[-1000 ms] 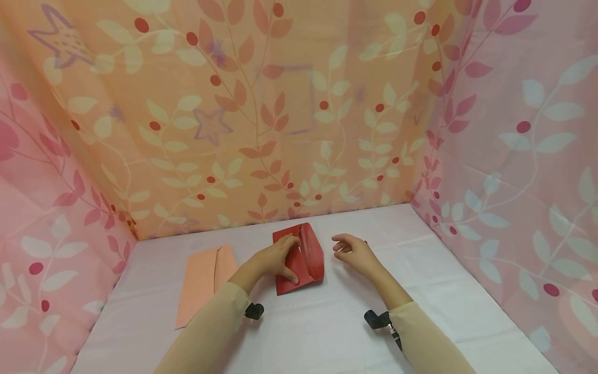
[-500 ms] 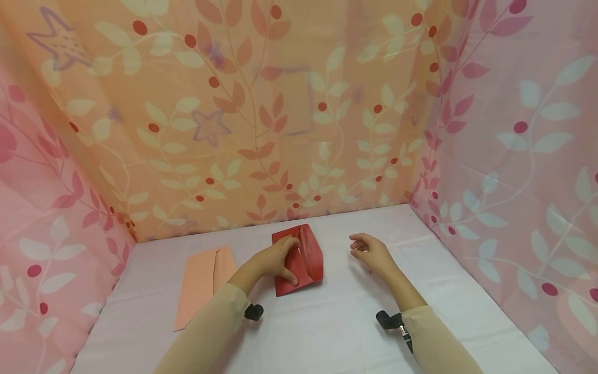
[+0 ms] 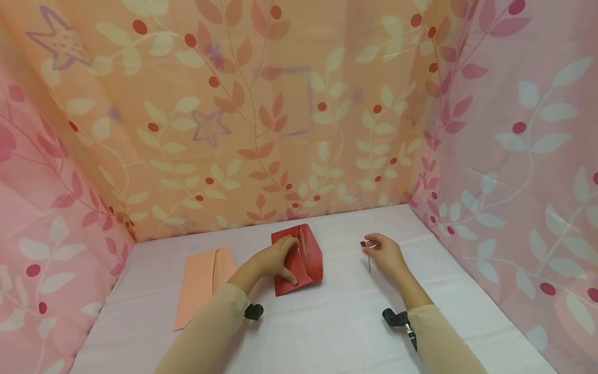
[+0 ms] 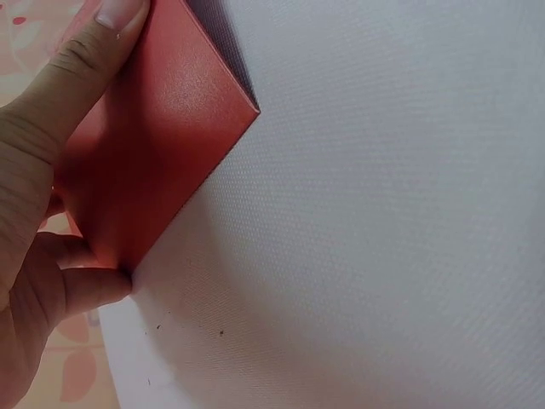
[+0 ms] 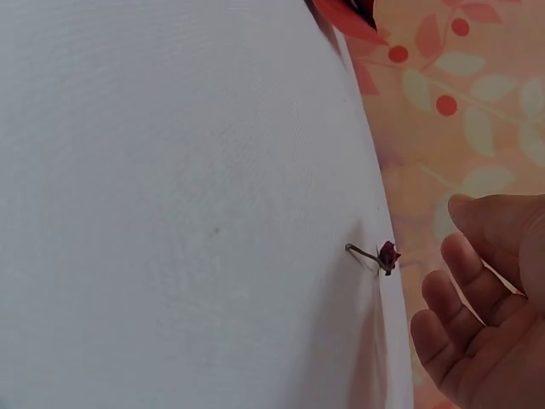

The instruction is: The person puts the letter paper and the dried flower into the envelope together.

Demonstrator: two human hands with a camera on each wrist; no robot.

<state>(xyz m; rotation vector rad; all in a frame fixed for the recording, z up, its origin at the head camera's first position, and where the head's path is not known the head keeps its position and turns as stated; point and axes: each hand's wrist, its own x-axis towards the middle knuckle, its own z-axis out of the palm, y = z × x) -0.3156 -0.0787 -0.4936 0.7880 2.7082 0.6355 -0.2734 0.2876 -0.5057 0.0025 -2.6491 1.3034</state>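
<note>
My left hand [image 3: 274, 259] grips a red envelope [image 3: 301, 265], thumb on its near face. In the left wrist view the fingers curl at a lower corner of the red envelope [image 4: 170, 111]. Its flap stands unfolded on the right side and the mouth gapes a little. To the right, my right hand [image 3: 385, 252] hovers beside a small dried rosebud [image 3: 363, 243] with a thin stem pointing toward me. The right wrist view shows that rosebud [image 5: 389, 256] apart from the hand [image 5: 485, 315], whose thumb and fingers are loosely spread.
A peach envelope [image 3: 198, 280] lies on the white tablecloth [image 3: 327, 332] at the left, partly behind my left sleeve [image 3: 210, 327]. Patterned fabric [image 3: 280, 171] stands as walls at the back and sides. Both wrists carry black camera mounts [image 3: 394, 318].
My right hand has moved rightward, away from the red envelope, bringing the rosebud and its stem into sight. The left hand and the red envelope have stayed nearly in place.
</note>
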